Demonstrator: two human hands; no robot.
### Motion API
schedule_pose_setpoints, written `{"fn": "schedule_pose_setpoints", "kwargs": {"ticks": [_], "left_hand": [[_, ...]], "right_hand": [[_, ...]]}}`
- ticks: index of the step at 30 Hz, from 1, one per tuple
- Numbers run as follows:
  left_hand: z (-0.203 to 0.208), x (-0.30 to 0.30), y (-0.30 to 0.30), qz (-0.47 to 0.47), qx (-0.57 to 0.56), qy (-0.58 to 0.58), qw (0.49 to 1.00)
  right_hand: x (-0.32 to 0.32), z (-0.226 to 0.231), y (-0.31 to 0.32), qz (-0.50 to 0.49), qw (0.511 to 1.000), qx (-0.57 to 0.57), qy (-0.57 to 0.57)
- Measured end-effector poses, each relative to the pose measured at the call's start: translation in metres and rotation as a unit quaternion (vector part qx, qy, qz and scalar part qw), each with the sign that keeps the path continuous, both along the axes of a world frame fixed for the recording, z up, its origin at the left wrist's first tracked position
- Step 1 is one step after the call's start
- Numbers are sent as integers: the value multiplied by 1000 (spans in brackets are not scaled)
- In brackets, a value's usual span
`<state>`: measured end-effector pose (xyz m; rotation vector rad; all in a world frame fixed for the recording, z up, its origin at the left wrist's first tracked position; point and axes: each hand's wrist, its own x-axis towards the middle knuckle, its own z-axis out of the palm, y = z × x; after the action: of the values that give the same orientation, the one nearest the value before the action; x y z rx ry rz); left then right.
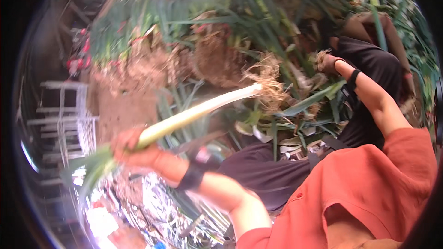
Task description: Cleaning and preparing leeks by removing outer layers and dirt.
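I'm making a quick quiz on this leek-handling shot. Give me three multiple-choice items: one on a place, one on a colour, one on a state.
1. Where is the leek's root end?
A. Up and to the right, away from the holding hand
B. Inside the fist
C. Under the crates

2. What colour is the person's shirt?
A. Blue
B. Orange-red
C. White

3. How is the left hand?
A. Open and empty
B. Flat on the soil
C. Closed round the leek

Key: 1 A, the pale stalk ends in a root tuft at upper right; 2 B, the sleeve and collar show it; 3 C, the fingers wrap the stalk near its green leaves.
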<state>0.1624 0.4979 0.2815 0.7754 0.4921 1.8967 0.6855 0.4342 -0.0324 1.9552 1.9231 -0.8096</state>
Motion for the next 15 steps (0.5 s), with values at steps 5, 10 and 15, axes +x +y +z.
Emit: {"fn": "schedule_pose_setpoints", "kwargs": {"ticks": [5, 10, 15], "left_hand": [[-6, 88, 34, -54, -66, 138, 987], [12, 144, 68, -158, -118, 325, 925], [39, 244, 70, -285, -60, 523, 801]], "right_hand": [[-56, 126, 39, -50, 985, 155, 56], [-64, 200, 49, 65, 888, 445, 97], [-50, 338, 2, 203, 755, 612, 121]]}}
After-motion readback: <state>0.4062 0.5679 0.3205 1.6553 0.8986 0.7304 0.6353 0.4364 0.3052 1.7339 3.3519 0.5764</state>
